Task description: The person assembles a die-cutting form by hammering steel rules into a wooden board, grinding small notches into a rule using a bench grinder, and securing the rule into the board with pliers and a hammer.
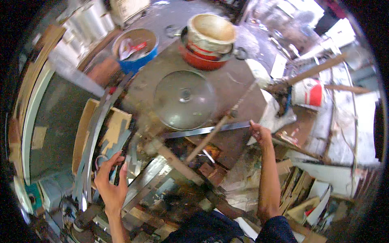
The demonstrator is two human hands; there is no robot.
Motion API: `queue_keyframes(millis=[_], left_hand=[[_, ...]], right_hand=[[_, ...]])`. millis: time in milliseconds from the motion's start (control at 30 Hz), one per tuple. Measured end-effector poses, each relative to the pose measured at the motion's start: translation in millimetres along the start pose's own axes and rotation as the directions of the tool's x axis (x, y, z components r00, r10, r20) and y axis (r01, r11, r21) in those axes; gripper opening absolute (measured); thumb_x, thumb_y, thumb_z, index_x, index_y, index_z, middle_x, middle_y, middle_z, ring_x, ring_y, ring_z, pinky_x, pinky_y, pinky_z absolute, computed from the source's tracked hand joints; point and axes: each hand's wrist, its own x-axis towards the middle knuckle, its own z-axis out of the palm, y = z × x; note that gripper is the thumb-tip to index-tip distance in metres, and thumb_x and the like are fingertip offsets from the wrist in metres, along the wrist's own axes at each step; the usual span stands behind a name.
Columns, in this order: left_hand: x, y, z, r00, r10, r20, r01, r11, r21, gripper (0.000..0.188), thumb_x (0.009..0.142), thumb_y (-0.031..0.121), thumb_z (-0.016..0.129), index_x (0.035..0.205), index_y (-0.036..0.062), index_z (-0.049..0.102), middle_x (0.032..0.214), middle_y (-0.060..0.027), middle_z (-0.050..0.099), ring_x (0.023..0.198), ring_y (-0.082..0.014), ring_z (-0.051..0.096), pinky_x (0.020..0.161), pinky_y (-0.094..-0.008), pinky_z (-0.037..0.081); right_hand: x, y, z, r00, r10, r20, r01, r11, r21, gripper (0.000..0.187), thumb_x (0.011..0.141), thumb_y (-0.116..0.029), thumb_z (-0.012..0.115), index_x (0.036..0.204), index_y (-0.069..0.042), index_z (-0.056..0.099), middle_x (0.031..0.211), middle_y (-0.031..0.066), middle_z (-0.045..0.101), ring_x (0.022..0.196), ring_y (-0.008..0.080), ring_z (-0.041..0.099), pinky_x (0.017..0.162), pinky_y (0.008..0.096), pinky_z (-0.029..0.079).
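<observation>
Cluttered workbench [239,87]: one lid [184,99], two stacked pots [210,40]; right hand [259,133] grips one metal strip [202,130], left hand [111,182] spread open.

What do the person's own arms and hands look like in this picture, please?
Both forearms come in bare from the lower edge. The left hand and right hand wear no gloves, and no ring or watch shows. A dark blue sleeve covers the right upper arm to about the elbow.

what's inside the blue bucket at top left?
The blue bucket holds crumpled white material and a red piece, lying against brownish contents that fill it near the rim. Whatever lies below that top layer is covered. Neither hand is near it.
</observation>
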Motion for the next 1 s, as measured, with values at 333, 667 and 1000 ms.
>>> queue_keyframes(millis=[333, 667, 1000], left_hand=[[-6.6, 239.4, 189.0, 0.501, 0.863, 0.064, -0.708, 0.451, -0.544, 0.029, 0.079, 0.001, 0.073, 0.108, 0.0028, 0.072, 0.092, -0.0155, 0.071, 0.081, -0.0316, 0.066, 0.078, -0.0377, 0.05], [-47.2, 270.7, 87.2, 0.533, 0.846, 0.033, -0.606, 0.408, -0.683, 0.005, 0.083, 0.002, 0.069, 0.086, -0.0021, 0.071, 0.077, -0.0142, 0.068, 0.065, -0.0236, 0.063, 0.063, -0.0312, 0.048], [-70.3, -76.7, 24.5, 0.976, 0.078, -0.205, -0.088, 0.995, -0.038, 0.018, 0.084, 0.016, 0.074, 0.083, -0.0023, 0.073, 0.073, -0.0155, 0.068, 0.065, -0.0234, 0.064, 0.067, -0.0345, 0.049]], right_hand=[[-284.7, -88.5, -138.2, 0.775, -0.503, -0.383, 0.421, 0.863, -0.281, 0.04, 0.082, -0.021, 0.081, 0.109, 0.006, 0.071, 0.089, 0.0056, 0.072, 0.077, 0.0106, 0.064, 0.071, 0.0254, 0.05], [-436.8, -126.7, -103.7, 0.571, -0.766, -0.295, 0.729, 0.638, -0.247, 0.027, 0.096, -0.02, 0.064, 0.112, 0.0, 0.072, 0.102, 0.0114, 0.074, 0.09, 0.0142, 0.066, 0.084, 0.0267, 0.049], [-355.5, 131.1, -106.2, 0.957, -0.056, 0.284, 0.245, 0.68, -0.691, 0.039, 0.096, -0.035, 0.059, 0.11, 0.0, 0.067, 0.101, 0.0193, 0.07, 0.099, 0.0326, 0.065, 0.088, 0.0435, 0.049]])
